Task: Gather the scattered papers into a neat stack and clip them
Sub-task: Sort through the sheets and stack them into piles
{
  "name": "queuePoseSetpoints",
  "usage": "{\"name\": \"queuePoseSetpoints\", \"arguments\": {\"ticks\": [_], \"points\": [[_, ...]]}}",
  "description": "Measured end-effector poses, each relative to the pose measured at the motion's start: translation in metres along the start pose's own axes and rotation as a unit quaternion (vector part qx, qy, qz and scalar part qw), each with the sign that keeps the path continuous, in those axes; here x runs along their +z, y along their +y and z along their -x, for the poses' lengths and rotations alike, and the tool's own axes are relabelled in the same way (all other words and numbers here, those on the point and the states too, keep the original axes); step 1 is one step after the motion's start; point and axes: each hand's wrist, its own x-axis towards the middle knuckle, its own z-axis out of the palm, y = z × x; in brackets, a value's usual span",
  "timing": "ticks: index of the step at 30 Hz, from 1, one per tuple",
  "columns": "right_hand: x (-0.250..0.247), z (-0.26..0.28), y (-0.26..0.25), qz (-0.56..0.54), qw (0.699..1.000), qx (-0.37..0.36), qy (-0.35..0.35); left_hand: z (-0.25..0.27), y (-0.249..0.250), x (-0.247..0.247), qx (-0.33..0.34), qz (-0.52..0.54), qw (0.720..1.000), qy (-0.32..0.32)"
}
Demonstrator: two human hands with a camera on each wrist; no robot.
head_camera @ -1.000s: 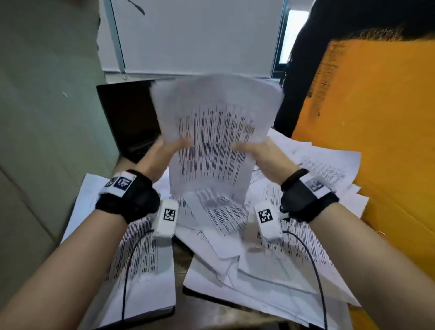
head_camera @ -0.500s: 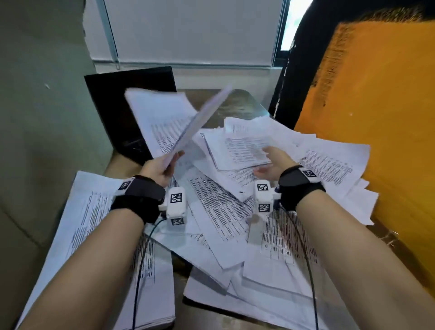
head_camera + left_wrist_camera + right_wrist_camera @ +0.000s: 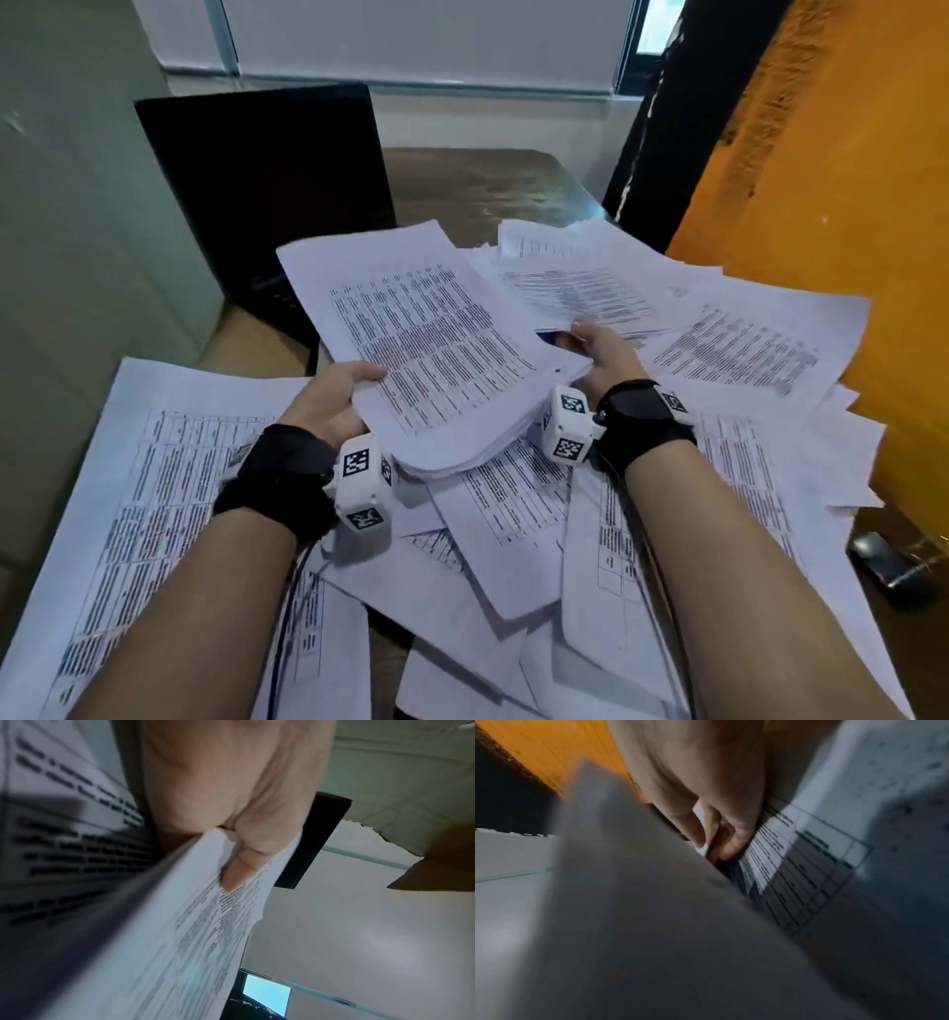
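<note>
Head: stack (image 3: 436, 354) now flat, two-handed.

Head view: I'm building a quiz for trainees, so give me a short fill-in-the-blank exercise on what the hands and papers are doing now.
1. The thick bundle of white printed papers is held by ____ hands.
2. The left hand grips the bundle's ____ edge.
3. The dark binder clip lies by the wall painted ____.
4. The black laptop stands ____ the loose white sheets.

Missing words: both; left; orange; behind
</note>
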Motion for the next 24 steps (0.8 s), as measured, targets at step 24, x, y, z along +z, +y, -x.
{"name": "queuePoseSetpoints", "arguments": {"ticks": [24], "points": [[-0.036,-0.014,-0.021,0.006,0.997,-0.063,-0.037,-0.005,-0.004,0.005,-0.014,-0.027,1.000,0.008]]}}
